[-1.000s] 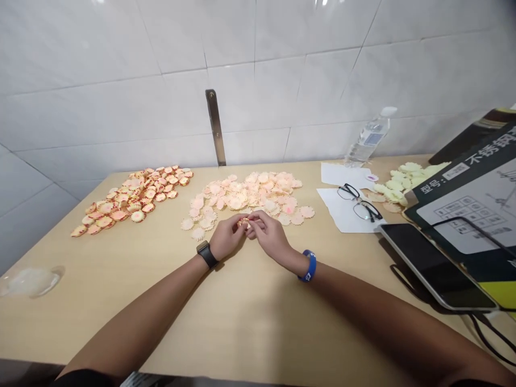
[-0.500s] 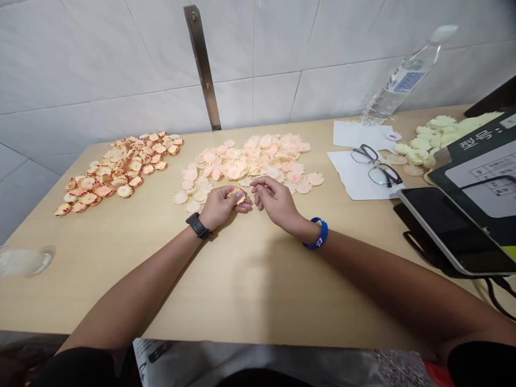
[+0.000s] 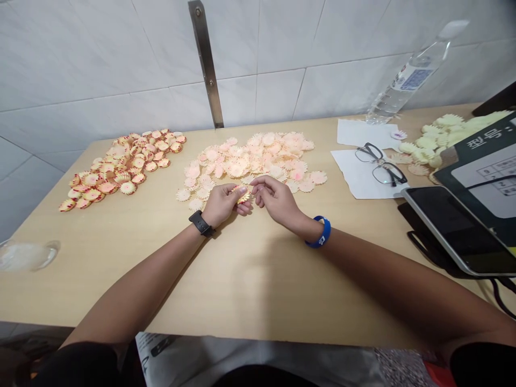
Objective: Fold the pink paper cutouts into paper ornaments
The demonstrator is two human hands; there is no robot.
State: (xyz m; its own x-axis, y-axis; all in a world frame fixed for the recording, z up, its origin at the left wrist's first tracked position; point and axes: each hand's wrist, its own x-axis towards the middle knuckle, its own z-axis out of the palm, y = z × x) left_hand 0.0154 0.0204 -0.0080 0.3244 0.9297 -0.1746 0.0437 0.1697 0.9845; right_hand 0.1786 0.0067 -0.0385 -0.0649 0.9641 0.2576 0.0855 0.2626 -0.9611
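Observation:
Between the thumb and fingers of my left hand (image 3: pixel 223 204) is a small scallop-edged artificial flower (image 3: pixel 243 195), pale yellow with red on its edge. Close beside it on the right, my right hand (image 3: pixel 276 198) has its fingers curled, thumb and fingertips near the flower's rim; whether they pinch anything is too small to make out. Just beyond both hands lies a loose pile of pale pink flowers (image 3: pixel 242 161). Farther left is a second pile of red-edged flowers (image 3: pixel 121 164), like the one I hold.
To the right are eyeglasses (image 3: pixel 381 164) on white paper (image 3: pixel 350 172), a tilted-looking water bottle (image 3: pixel 407 80), pale green flowers (image 3: pixel 431 140), a phone (image 3: pixel 463 231) and a dark green printed box (image 3: pixel 484 156). A clear glass (image 3: pixel 30 255) lies at the left. A tiled wall (image 3: pixel 278 97) backs the table.
The held flower is turned a little in my left fingers, and my right fingertips are slightly nearer it. The whole view has shifted slightly.

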